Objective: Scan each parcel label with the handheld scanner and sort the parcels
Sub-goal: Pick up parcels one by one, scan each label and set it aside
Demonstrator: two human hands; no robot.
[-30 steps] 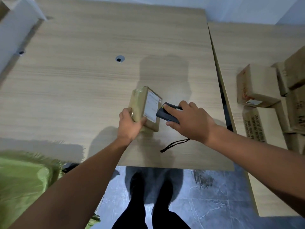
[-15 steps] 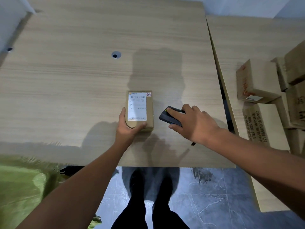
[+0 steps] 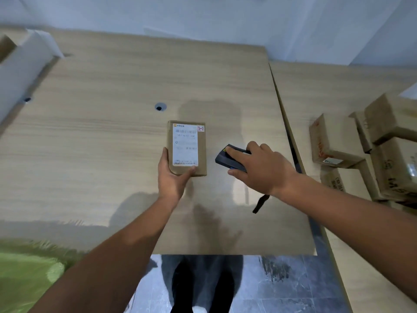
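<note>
Bare forearms [image 3: 126,245] and black trousers [image 3: 200,281]

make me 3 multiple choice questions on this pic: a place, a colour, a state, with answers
1. Where is the dark handheld scanner relative to the brown cardboard parcel?
A left of it; B right of it; C on top of it
2. What colour is the bulky sack at lower left?
A green; B red; C blue
3. How does the parcel lie on the light wooden table?
A flat, white label up; B on edge; C label down
Answers: B, the right hand holds the scanner right of the parcel; A, the sack is plainly green; A, the label faces the camera.
</note>
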